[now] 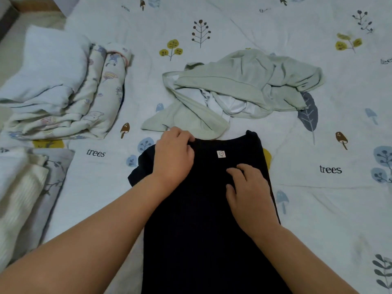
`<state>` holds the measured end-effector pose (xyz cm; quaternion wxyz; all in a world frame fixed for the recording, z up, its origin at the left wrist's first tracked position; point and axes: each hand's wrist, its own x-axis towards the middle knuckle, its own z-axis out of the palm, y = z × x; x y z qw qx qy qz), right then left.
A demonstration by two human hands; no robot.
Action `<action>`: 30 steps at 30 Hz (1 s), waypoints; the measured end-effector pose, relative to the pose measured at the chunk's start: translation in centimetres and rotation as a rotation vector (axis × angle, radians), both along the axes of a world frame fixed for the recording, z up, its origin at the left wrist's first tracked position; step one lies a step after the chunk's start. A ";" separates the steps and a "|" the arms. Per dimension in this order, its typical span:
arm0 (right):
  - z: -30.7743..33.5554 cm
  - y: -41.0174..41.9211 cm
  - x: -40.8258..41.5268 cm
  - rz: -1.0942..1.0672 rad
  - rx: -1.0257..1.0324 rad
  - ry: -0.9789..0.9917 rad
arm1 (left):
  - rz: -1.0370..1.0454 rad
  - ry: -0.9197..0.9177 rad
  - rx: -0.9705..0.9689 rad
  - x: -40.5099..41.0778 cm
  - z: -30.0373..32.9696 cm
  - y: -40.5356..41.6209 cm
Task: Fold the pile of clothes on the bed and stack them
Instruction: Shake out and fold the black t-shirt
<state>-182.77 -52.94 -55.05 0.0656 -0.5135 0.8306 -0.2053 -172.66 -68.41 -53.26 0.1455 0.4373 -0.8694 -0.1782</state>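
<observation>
A dark navy top (203, 219) lies flat on the bed in front of me, its small white neck label facing up. My left hand (172, 154) pinches the garment at its upper left shoulder, fingers curled on the cloth. My right hand (248, 192) rests flat on the right half of the navy top, fingers spread, pressing it down. A crumpled pale green garment (244, 85) with a white lining lies unfolded just beyond the navy top, touching its upper edge.
The bed sheet (318, 198) is pale blue with tree and mushroom prints. A folded quilt and printed blanket (63, 85) sit at the left. A cream knit piece on a pillow (23, 187) lies at the near left.
</observation>
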 end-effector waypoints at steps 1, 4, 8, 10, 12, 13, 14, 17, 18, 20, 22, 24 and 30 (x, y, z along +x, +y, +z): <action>0.2 -0.5 0.6 0.045 -0.012 -0.044 | 0.087 -0.043 0.025 1.0 0.3 -0.7; 0.6 -1.9 2.8 0.164 0.032 -0.140 | 0.329 -0.218 0.185 4.4 0.9 -2.6; 1.2 -4.0 5.6 0.255 0.112 -0.215 | 0.402 -0.222 0.622 8.3 1.0 -4.2; 1.4 -4.9 6.9 0.275 0.163 -0.257 | 0.287 -0.094 0.850 9.9 1.5 -4.5; 1.5 -5.6 8.1 0.273 0.171 -0.304 | 0.152 -0.078 0.895 11.1 1.8 -4.7; 1.4 -5.9 8.5 0.260 0.173 -0.327 | 0.114 -0.102 0.877 11.5 2.0 -4.7; 1.4 -6.1 8.9 0.246 0.179 -0.350 | 0.089 -0.126 0.842 11.7 2.1 -4.9; 1.3 -6.4 9.4 0.187 0.197 -0.450 | 0.100 -0.319 0.530 11.5 3.1 -5.1; 1.4 -6.4 9.4 0.156 0.201 -0.518 | 0.116 -0.416 0.399 11.2 3.7 -5.0; 1.6 -6.6 9.2 0.058 0.164 -0.696 | 0.153 -0.458 0.390 10.3 5.0 -4.2; 1.8 -6.7 8.7 -0.087 0.071 -0.857 | 0.170 -0.272 0.796 9.0 6.5 -2.9; 1.8 -6.5 7.9 -0.253 -0.017 -0.958 | 0.094 -0.152 1.231 8.0 7.8 -1.7; 1.7 -5.4 5.6 -0.393 0.138 -1.028 | 0.176 -0.146 0.829 7.3 4.1 -1.7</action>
